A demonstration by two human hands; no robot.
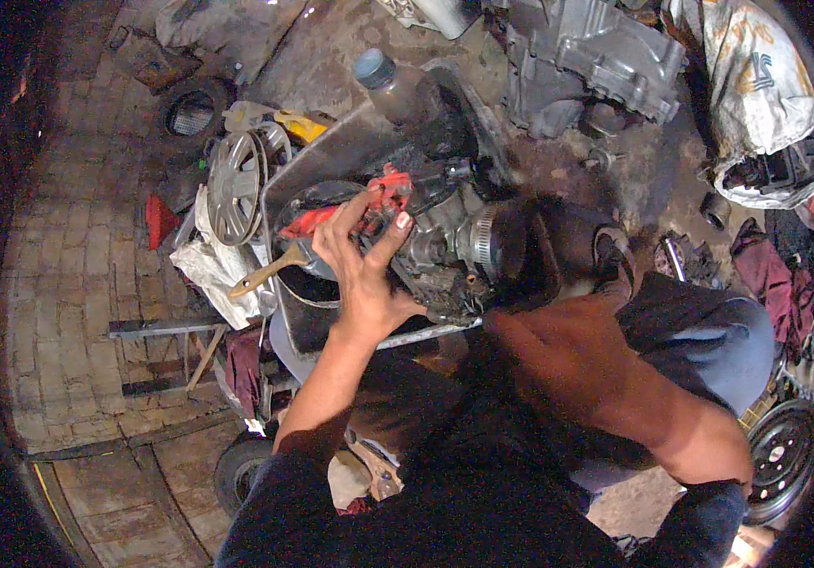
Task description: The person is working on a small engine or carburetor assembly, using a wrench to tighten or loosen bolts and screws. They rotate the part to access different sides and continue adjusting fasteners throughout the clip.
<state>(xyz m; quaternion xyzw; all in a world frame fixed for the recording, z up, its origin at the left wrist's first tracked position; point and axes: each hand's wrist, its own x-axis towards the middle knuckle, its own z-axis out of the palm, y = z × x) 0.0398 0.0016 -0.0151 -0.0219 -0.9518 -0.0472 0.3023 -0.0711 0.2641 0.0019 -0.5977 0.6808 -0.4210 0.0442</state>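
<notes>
My left hand (364,270) reaches over a grey tray (327,147), its thumb and fingers curled round a bright red lumpy piece (391,187) whose kind I cannot make out. Beside that hand lies a paintbrush (270,273) with a wooden handle, across the tray's left edge. To the right of the hand sits a greasy metal machine part (435,244) with a ribbed silver ring (483,237). My right forearm (577,364) crosses in from the right toward this part. The right hand's fingers are lost in dark shadow, so I cannot tell what they touch.
A clear bottle with a blue cap (374,68) stands at the tray's far side. Wheel covers (235,187) and a red funnel-like piece (160,221) lie on the left. Large metal casings (587,62), a white sack (762,85) and a black wheel rim (781,459) stand rightward.
</notes>
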